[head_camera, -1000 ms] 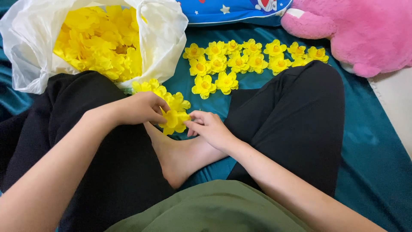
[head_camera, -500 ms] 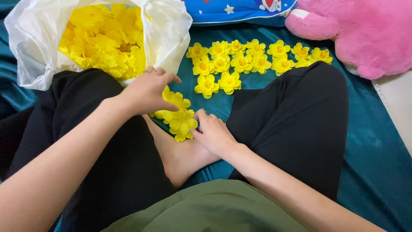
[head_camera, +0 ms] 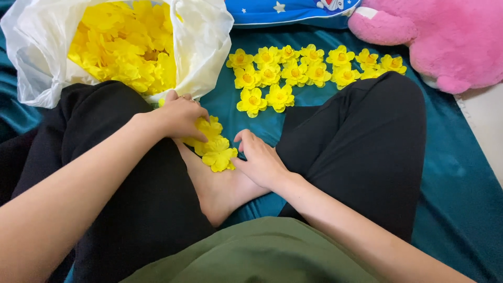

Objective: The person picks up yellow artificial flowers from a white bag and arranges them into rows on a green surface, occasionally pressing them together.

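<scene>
A small clump of yellow fabric flowers (head_camera: 215,149) lies on the person's bare foot (head_camera: 220,191), between two black-trousered legs; the left hand (head_camera: 181,116) rests on the clump's upper edge with fingers curled over the petals, while the right hand (head_camera: 259,160) touches its lower right side, fingers loosely bent and gripping nothing firmly; just beyond the left hand, a white plastic bag (head_camera: 204,42) lies open and is heaped with more yellow flowers (head_camera: 126,47); to the right of the bag, single flowers laid out in rows (head_camera: 293,73) rest flat on the teal bedcover (head_camera: 461,178); a pink plush toy (head_camera: 435,36) and a blue star-patterned cushion (head_camera: 288,10) sit at the far edge.
</scene>
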